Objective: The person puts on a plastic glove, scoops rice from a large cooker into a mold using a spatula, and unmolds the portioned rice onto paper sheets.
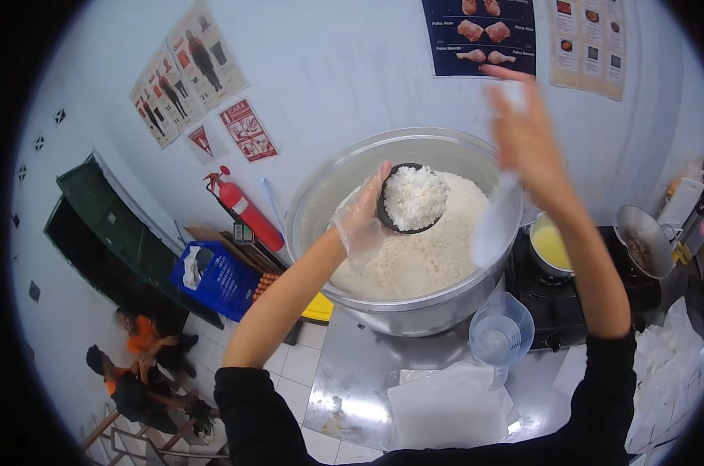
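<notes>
A large metal pot (pixel 344 307) full of white rice (pixel 422 268) stands on the steel counter. Over the rice, my left hand (pixel 365 210), in a clear plastic glove, holds a dark bowl (pixel 384 213) heaped with rice. My right hand (pixel 526 140) is raised above the pot's right rim, blurred by motion, its fingers apart. A whitish translucent thing (pixel 498 221), blurred, hangs just below that hand; whether the hand holds it I cannot make out.
A clear measuring jug (pixel 501 330) and white paper sheets (pixel 449 408) lie in front of the pot. On the right, a stove (pixel 530 299) bears a pot of yellow liquid (pixel 551 247); a wok (pixel 643 245) is beside it. Two people (pixel 142 334) sit at the lower left.
</notes>
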A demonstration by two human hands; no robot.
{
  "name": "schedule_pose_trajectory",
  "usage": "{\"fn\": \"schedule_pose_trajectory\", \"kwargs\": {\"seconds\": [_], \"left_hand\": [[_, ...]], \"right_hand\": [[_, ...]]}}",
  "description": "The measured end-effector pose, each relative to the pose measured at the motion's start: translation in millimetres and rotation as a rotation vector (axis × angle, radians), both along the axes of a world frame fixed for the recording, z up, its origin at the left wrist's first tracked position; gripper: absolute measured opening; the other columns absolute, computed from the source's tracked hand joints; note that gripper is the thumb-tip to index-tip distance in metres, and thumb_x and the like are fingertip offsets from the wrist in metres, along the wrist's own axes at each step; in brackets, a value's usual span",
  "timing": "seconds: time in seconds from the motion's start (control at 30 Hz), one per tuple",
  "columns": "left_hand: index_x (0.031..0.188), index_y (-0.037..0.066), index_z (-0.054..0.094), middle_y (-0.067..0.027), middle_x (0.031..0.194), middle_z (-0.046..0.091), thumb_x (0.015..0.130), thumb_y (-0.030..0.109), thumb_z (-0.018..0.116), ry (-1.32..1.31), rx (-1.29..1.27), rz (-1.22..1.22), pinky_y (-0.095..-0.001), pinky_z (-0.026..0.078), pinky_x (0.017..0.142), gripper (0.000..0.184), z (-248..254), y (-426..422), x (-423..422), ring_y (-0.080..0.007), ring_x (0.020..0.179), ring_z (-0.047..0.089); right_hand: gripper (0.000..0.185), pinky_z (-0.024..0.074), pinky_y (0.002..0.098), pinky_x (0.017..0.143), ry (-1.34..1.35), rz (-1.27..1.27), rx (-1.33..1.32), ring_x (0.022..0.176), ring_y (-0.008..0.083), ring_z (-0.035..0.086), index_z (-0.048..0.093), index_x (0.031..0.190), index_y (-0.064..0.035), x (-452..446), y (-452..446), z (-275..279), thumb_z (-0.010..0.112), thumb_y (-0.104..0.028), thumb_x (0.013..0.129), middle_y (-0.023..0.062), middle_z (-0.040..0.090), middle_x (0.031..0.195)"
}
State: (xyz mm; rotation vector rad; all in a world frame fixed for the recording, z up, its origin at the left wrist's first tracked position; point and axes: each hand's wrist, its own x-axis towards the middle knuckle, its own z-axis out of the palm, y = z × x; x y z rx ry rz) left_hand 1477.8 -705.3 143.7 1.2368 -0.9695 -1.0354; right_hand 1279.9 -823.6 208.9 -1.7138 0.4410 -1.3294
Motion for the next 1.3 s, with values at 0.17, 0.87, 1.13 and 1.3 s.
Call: {"fn": "schedule_pose_trajectory", "kwargs": {"seconds": [0.17,0.87,1.13,1.3], "left_hand": [[0.135,0.01,0.046,-0.0065,0.132,0.053,0.096,0.055,0.045,0.46,-0.016,-0.206,-0.0449,0.045,0.104,0.06,2.2,-7.3,12.5,-0.0208,0.124,0.052],[0.137,0.011,0.044,-0.0107,0.126,0.057,0.098,0.055,0.04,0.067,-0.099,-0.012,-0.0538,0.055,0.083,0.059,-14.5,-41.3,17.0,-0.0276,0.108,0.061],[0.136,0.012,0.045,-0.011,0.126,0.056,0.092,0.067,0.04,0.198,-0.005,0.069,-0.0562,0.052,0.088,0.07,2.4,-35.6,16.7,-0.0293,0.111,0.057],[0.136,0.014,0.046,-0.0132,0.135,0.051,0.088,0.068,0.047,0.47,-0.082,0.068,-0.0655,0.041,0.099,0.072,0.9,-31.2,37.5,-0.0335,0.123,0.05]], "right_hand": [[0.027,0.0459,0.0408,0.06,-0.047,-0.127,-0.189,0.06,0.0249,0.061,0.048,0.119,-0.0099,89.5,-13.2,-2.6,0.052,-0.021,0.095,0.015,0.061,0.067],[0.025,0.0456,0.0442,0.06,-0.475,-0.351,-0.391,0.059,0.0371,0.062,0.047,0.115,-0.0099,138.2,5.8,5.7,0.053,-0.005,0.091,0.0154,0.065,0.087],[0.024,0.0483,0.0435,0.069,-0.502,-0.426,-0.534,0.08,0.0391,0.065,0.045,0.116,-0.0089,143.2,-25.8,-2.4,0.052,-0.009,0.092,0.017,0.065,0.089],[0.024,0.0483,0.0462,0.075,-0.445,-0.604,-0.489,0.078,0.0396,0.064,0.044,0.12,-0.0091,127.9,-75.5,18.9,0.048,-0.014,0.096,0.0183,0.064,0.092]]}}
